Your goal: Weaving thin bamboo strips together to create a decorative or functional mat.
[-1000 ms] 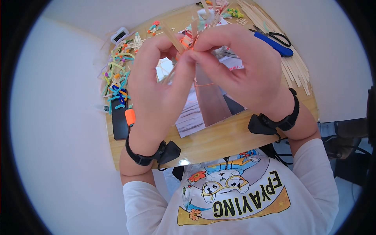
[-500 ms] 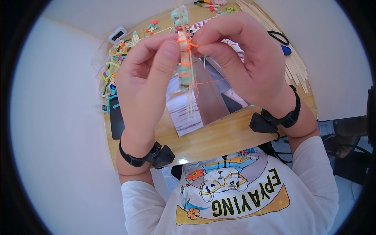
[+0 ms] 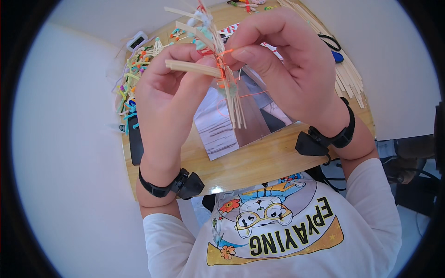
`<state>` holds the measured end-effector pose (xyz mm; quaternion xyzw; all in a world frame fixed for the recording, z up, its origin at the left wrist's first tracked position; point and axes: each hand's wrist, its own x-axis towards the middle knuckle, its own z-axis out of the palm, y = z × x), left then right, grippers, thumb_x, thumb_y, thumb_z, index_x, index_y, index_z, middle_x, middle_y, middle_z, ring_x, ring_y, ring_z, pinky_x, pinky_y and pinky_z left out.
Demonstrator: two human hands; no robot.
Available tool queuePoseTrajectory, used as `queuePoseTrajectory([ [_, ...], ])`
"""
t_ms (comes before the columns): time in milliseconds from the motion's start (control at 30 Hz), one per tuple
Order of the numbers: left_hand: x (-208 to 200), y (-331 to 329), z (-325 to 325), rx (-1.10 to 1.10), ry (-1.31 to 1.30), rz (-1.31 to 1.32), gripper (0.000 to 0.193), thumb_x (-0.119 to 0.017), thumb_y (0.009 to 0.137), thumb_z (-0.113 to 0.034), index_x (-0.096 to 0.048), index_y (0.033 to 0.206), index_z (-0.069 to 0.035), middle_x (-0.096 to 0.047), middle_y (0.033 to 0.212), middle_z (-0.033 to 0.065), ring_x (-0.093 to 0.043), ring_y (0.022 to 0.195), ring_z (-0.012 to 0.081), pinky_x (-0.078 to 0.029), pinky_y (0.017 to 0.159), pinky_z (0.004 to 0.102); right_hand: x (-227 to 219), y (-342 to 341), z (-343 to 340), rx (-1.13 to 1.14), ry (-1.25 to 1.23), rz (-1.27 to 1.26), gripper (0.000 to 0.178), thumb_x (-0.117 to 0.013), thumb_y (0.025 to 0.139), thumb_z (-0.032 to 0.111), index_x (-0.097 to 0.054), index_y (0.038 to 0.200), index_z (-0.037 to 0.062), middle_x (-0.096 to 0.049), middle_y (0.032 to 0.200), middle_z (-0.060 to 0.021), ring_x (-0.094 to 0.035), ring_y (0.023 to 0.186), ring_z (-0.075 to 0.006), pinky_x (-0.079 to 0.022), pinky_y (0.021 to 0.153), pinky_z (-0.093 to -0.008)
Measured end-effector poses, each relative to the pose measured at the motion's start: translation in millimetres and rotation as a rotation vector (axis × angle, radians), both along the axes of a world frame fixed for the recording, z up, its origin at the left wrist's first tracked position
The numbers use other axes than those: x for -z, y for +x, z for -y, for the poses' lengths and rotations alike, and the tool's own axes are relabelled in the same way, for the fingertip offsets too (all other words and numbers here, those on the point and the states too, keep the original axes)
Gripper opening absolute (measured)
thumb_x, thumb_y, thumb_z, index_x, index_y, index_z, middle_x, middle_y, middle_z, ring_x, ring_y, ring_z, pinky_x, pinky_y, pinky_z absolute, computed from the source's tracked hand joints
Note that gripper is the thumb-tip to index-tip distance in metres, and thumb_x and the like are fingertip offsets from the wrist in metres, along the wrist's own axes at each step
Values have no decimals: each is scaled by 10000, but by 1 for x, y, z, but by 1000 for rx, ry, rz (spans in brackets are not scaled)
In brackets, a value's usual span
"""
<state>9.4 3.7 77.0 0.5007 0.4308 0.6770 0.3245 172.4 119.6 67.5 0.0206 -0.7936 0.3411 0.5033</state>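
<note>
My left hand [image 3: 166, 103] is closed on a small construction of thin, pale wooden sticks [image 3: 192, 68], held up over the table. Orange yarn [image 3: 221, 69] is wound round its middle, and mint-green and white tufts sit along it. Some sticks jut out to the left past my thumb, while others point down. Between thumb and forefinger, my right hand [image 3: 294, 69] pinches an end of the orange yarn close to the binding. A thin loose strand of it trails below toward the right.
Under my hands a printed sheet [image 3: 217, 136] lies on the wooden table [image 3: 273, 155]. Long flat sticks [image 3: 351, 82] are piled at the right, with a black-handled tool [image 3: 330, 42] beside them. At the left are colourful yarn pieces [image 3: 131, 78], a small white display device [image 3: 137, 41] and a dark flat object [image 3: 136, 146].
The stick construction has turned from nearly edge-on, so its sticks now fan out left and downward. My right hand keeps its pinch on the orange yarn, barely moved.
</note>
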Motion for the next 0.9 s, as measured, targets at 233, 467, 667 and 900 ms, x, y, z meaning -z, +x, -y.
queuePoseTrajectory([
  [233, 1, 4, -1, 16, 33, 17, 246, -684, 936, -3, -616, 1171, 17, -710, 1084, 95, -670, 998, 129, -528, 880, 278, -1, 2, 1, 129, 170, -38, 102, -664, 972, -12, -644, 1072, -6, -688, 990, -65, -658, 860, -147, -530, 791, -271],
  [467, 1, 5, 0, 42, 39, 33, 292, -679, 939, -5, -601, 1220, 24, -702, 1114, 102, -663, 1029, 136, -525, 898, 289, -3, 5, 1, 247, 330, -32, 209, -726, 892, -61, -661, 1080, 4, -713, 973, -70, -682, 837, -161, -554, 767, -280],
  [667, 2, 6, 1, 20, 29, 54, 319, -677, 948, -18, -592, 1251, 31, -696, 1115, 99, -657, 1040, 136, -518, 911, 291, -5, 10, 2, 305, 405, 14, 262, -753, 842, -74, -668, 1076, 9, -724, 966, -68, -693, 835, -171, -563, 763, -283],
  [900, 2, 5, 0, 40, 43, 48, 335, -679, 953, -23, -586, 1269, 33, -702, 1138, 111, -660, 1049, 142, -523, 929, 302, -4, 6, 2, 300, 386, -20, 263, -762, 830, -66, -671, 1063, 17, -724, 958, -65, -691, 819, -172, -561, 746, -277],
])
